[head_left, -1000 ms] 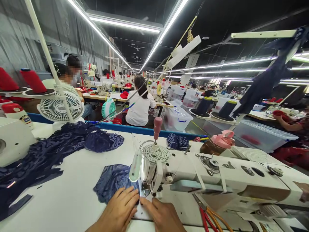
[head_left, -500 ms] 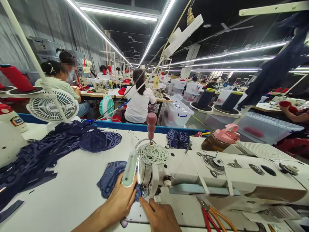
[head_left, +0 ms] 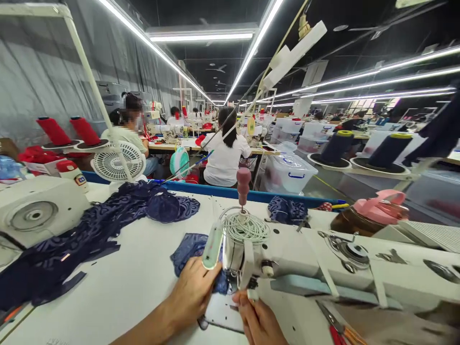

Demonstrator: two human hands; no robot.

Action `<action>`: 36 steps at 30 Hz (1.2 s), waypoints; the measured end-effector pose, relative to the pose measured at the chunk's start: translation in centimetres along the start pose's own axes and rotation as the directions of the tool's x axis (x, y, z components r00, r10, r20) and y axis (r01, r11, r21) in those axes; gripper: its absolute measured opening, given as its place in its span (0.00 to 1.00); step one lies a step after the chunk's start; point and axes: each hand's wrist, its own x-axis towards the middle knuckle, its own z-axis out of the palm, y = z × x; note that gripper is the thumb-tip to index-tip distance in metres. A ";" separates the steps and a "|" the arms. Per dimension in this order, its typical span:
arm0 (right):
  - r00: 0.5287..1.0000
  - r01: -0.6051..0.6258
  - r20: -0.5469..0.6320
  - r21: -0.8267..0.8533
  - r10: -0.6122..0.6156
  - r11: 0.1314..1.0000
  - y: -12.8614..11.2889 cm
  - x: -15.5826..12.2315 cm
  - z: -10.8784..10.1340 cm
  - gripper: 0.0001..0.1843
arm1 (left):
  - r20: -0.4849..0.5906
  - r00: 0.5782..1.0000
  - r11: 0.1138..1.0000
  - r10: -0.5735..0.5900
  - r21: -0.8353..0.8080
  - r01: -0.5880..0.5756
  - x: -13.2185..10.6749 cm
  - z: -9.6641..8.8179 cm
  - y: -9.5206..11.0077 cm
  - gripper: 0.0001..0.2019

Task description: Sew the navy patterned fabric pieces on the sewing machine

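Observation:
A white sewing machine (head_left: 323, 258) stands in front of me on a white table (head_left: 118, 282). A small navy patterned fabric piece (head_left: 190, 249) lies under its needle area. My left hand (head_left: 192, 292) rests flat on that fabric just left of the needle, fingers stretched forward. My right hand (head_left: 258, 323) sits below the presser foot, fingers curled together near the needle plate; whether it pinches the fabric edge is hidden.
A long pile of navy lace fabric (head_left: 82, 230) covers the table's left. A small white fan (head_left: 117, 163), red thread cones (head_left: 84, 130), a second machine (head_left: 36, 213), a pink-lidded jar (head_left: 373, 213) and red-handled scissors (head_left: 341, 330) stand around. Other people sew at tables beyond.
My left hand has slid forward over the fabric toward the needle, and my right hand has drawn back lower. The view has shifted to the left.

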 end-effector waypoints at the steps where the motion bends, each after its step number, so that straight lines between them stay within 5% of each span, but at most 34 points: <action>1: 0.994 -0.101 0.046 0.141 0.095 0.985 -1.3 -0.2 0.1 0.26 | -0.010 1.000 0.998 -0.023 -0.052 0.022 -0.7 0.0 0.5 0.18; 6: 0.964 -0.206 0.235 0.377 0.122 0.903 -5.3 -1.0 0.5 0.27 | 0.060 0.975 0.893 -0.213 -0.394 0.219 -3.6 0.2 2.8 0.13; 14: 0.938 -0.222 0.331 0.338 0.105 0.914 -3.5 -1.7 0.7 0.50 | 0.035 0.961 0.859 -0.274 -0.441 0.261 -2.9 1.9 4.5 0.09; 19: 0.925 -0.241 0.355 0.265 0.139 0.934 -2.9 -1.6 0.7 0.55 | 0.206 0.860 0.615 -0.467 -0.622 0.484 -2.2 1.9 4.4 0.09; 25: 0.975 -0.051 0.221 0.096 0.029 0.994 -2.7 -0.8 0.7 0.28 | 0.274 0.805 0.487 -0.526 -0.679 0.549 -2.2 1.8 3.0 0.15; 31: 0.992 0.098 0.088 -0.156 -0.085 0.983 -2.6 -0.6 0.9 0.18 | 0.317 0.813 0.457 -0.488 -0.701 0.548 -2.0 1.9 3.4 0.20; 36: 0.994 0.094 0.073 -0.173 -0.083 0.980 -3.2 -1.0 0.8 0.15 | 0.307 0.811 0.468 -0.498 -0.693 0.549 -2.2 1.1 3.5 0.18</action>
